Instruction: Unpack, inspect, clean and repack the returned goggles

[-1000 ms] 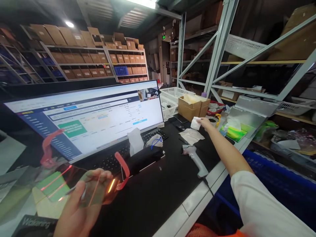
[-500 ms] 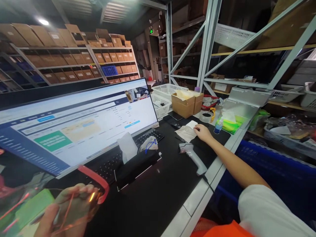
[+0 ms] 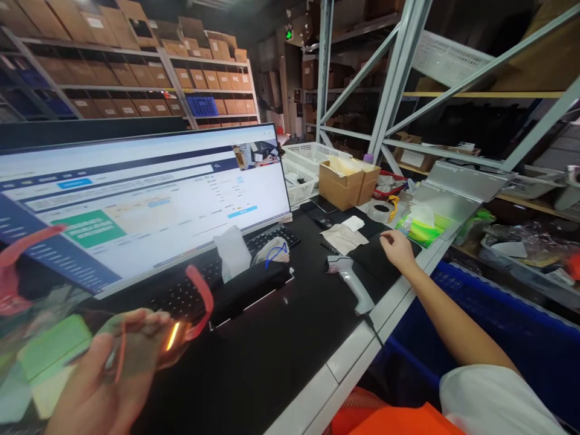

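My left hand (image 3: 109, 362), at the lower left, is closed around a pair of glasses (image 3: 202, 302) with red temples and tinted lenses; an orange glint shows on one lens. My right hand (image 3: 399, 249) is over the black mat at the right, fingers curled. What they hold, if anything, is hidden. Just left of it lies a beige cloth (image 3: 344, 240) with a white paper (image 3: 353, 223) at its far edge. A black case (image 3: 254, 290) lies before the keyboard, carrying white tissue (image 3: 232, 254) and a pale pouch with blue cord (image 3: 274, 252).
A barcode scanner (image 3: 351, 283) lies on the mat, cable over the desk edge. A monitor (image 3: 190, 223) fills the left. Cardboard boxes (image 3: 342, 184), tape roll (image 3: 380, 210) and a green tissue pack (image 3: 421, 229) are farther back. A blue bin (image 3: 471, 320) stands right of the desk.
My right hand has drawn away from the cloth and white paper, to the right. My left hand keeps hold of the glasses, whose temples show more fully. The view has shifted slightly.
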A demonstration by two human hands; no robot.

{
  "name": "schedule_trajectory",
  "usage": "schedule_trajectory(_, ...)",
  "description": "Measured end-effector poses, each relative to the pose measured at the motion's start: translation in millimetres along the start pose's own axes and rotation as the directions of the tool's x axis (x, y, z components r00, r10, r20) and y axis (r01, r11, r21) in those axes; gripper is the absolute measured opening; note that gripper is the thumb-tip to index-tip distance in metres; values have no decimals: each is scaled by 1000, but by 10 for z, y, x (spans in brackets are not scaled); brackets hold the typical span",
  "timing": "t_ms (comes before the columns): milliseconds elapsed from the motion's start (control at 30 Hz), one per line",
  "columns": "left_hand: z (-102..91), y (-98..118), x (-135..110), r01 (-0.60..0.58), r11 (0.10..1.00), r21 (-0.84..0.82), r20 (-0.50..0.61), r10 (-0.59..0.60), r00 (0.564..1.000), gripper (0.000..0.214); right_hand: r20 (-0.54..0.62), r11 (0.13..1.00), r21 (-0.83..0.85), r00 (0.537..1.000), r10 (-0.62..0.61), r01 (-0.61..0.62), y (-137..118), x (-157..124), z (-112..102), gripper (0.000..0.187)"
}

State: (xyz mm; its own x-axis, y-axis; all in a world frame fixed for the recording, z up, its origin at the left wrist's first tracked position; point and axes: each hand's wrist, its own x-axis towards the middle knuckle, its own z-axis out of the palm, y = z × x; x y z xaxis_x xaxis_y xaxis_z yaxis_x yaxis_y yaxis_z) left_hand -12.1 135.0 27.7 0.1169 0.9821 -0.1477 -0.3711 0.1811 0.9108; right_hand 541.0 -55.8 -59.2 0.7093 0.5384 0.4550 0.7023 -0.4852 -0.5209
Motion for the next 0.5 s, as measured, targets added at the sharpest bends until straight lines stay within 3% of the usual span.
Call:
schedule_trajectory(100, 175, 10, -3, -87, 991, -106, -36, 83, 996, 34, 221, 995, 1, 970, -98, 100, -281, -6, 292, 22)
schedule_trajectory(167, 241, 9, 6, -122, 987, -105, -32, 119, 992, 46, 309, 992, -27, 945, -110, 124, -425, 87, 467, 22)
schedule_trajectory(367, 230, 32, -24, -147, 987, -69, 29, 150, 988, 54, 299, 977, -212, 951, 75, -11, -506, 660, 742, 43)
schedule_trajectory(500, 198, 59, -16, -142, 988, -54, 8, 142, 990, 63, 281, 958, -265, 941, 187, -111, -450, 982, 754, 40)
